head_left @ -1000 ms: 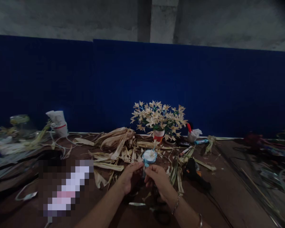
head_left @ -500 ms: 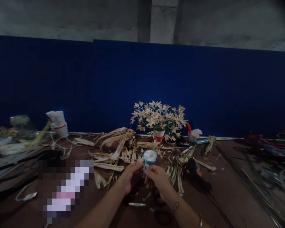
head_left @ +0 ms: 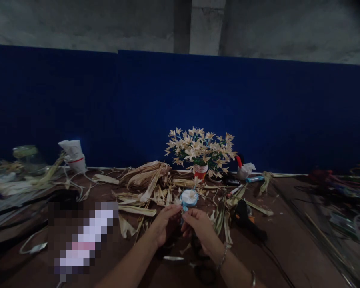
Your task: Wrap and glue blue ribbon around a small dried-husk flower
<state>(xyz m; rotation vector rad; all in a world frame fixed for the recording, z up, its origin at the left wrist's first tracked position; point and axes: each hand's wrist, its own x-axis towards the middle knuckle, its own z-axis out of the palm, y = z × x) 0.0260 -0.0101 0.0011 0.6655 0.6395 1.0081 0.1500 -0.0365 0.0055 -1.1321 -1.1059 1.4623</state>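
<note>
Strip (head_left: 185, 208), blue, pointing lengthwise away, left hand (head_left: 164, 222), right hand (head_left: 199, 224), each grip pinching it

Just one cam here, worn on the head, looking forward and tipped down a bit. Left hand (head_left: 163, 224) sits just past 6 o'clock and right hand (head_left: 201, 226) just before it, both pretty close to the lens. You look down across the table (head_left: 291, 250) at a shallow slant, flowers (head_left: 199, 148) further off, then the blue panel (head_left: 138, 100) roughly square-on, with grey wall (head_left: 84, 24) up at 12.
</note>
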